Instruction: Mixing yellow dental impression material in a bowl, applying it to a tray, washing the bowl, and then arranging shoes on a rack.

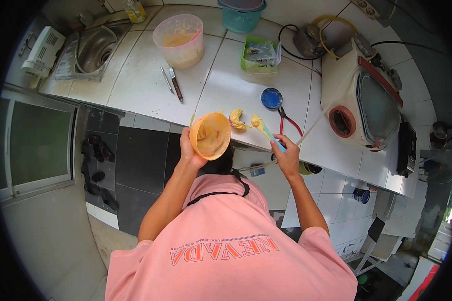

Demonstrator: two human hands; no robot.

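My left hand [192, 150] is closed on an orange bowl [221, 125], tipped so that its inside, smeared with yellow paste, shows. In my right hand [287, 158] is the blue handle of a spatula [267, 133], its pale head loaded with a lump of the paste. A mound of yellow paste [238, 120] sits on the white tiled counter [236, 93] near its front edge, between the bowl and the spatula; what lies under the mound is hard to make out. The spatula head is just right of this mound.
Behind the bowl lie a brown-handled knife [176, 86] and slim metal tweezers [166, 79]. A pink tub [178, 35] stands farther back, a green container [260, 55] right of it. Red-handled pliers [289, 120] lie by a blue round lid [271, 98]. A boxy machine [346, 100] stands right, a sink [94, 50] left.
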